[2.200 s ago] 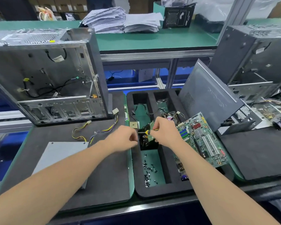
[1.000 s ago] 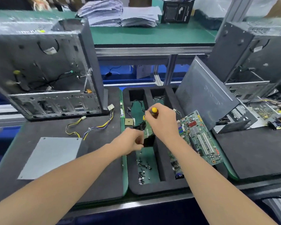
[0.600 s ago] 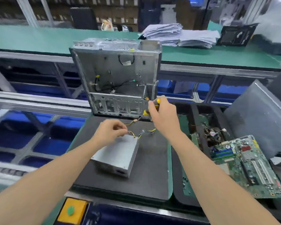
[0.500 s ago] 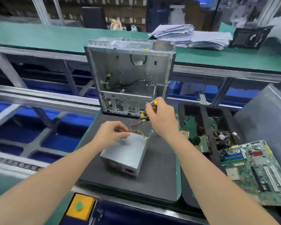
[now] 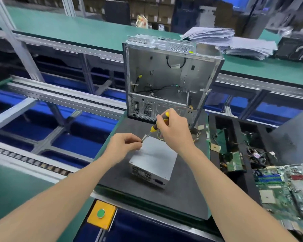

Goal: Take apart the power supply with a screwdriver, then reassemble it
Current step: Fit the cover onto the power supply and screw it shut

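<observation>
1. Grey metal power supply (image 5: 154, 160) lying flat on a dark foam mat (image 5: 147, 191) in the centre of the scene, vented end facing the near side.
2. Right hand (image 5: 173, 132) above the far edge of the power supply, fingers clenched around the yellow-and-black handle of a screwdriver (image 5: 154, 128), shaft slanting down to the left.
3. Left hand (image 5: 125, 144) at the far left corner of the power supply, thumb and forefinger pinched on the screwdriver's tip; too small to tell whether a screw is there.
4. Open computer case (image 5: 164, 75) standing upright at the far end of the mat, loose wires inside.
5. To the right, a black foam tray (image 5: 236, 127) with compartments holding cables and small boards; green motherboard (image 5: 287, 189) at near right.
6. Stack of papers (image 5: 217, 38) on the far green counter (image 5: 77, 32).
7. Yellow box with 1 green button (image 5: 101, 213) at the near edge, below the mat.
</observation>
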`<state>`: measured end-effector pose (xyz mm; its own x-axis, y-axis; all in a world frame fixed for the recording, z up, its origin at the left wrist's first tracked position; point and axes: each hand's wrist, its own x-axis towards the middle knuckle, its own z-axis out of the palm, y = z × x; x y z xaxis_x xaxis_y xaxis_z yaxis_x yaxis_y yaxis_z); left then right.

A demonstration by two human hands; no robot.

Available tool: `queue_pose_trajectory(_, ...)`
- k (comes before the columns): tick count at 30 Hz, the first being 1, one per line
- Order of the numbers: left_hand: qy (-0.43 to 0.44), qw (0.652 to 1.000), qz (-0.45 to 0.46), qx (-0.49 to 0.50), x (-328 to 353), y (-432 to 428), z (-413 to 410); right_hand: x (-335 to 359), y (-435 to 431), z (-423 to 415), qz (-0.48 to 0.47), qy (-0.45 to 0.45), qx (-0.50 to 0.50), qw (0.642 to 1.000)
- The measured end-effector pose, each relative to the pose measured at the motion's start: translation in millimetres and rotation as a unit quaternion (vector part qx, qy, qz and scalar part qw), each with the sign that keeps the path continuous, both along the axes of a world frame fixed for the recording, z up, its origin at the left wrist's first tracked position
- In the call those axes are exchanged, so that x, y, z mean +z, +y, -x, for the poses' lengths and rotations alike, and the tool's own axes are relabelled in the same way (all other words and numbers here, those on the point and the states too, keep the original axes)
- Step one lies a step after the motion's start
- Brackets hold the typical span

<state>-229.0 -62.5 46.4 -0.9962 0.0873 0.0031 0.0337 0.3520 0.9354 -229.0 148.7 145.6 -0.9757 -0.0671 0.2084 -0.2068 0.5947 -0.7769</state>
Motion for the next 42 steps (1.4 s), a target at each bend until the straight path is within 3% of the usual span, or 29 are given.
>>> queue_pose_trajectory(5, 0.021, 0.999, 0.025, 0.02, -22.2, -3.9, -9.6, -5.2, -9.5, -8.3, -0.009, -0.017, 0.015, 1.0)
queue_pose_trajectory(13, 0.018, 1.0, -0.006, 0.011, -36.4, -15.9, -25.1, -13.9, -33.4, -21.3, -0.056, -0.034, 0.038, 0.997)
queue_pose_trajectory(35, -0.032, 0.991, -0.07, -0.109, -42.1, -40.1, -29.8, -4.4, -54.1, -36.7, -0.188, -0.023, 0.127, 0.974)
queue_pose_trajectory(42, -0.045, 0.987, -0.041, -0.149, -32.8, -45.5, -29.9, 3.3, -56.0, -40.0, -0.195, -0.025, 0.153, 0.969)
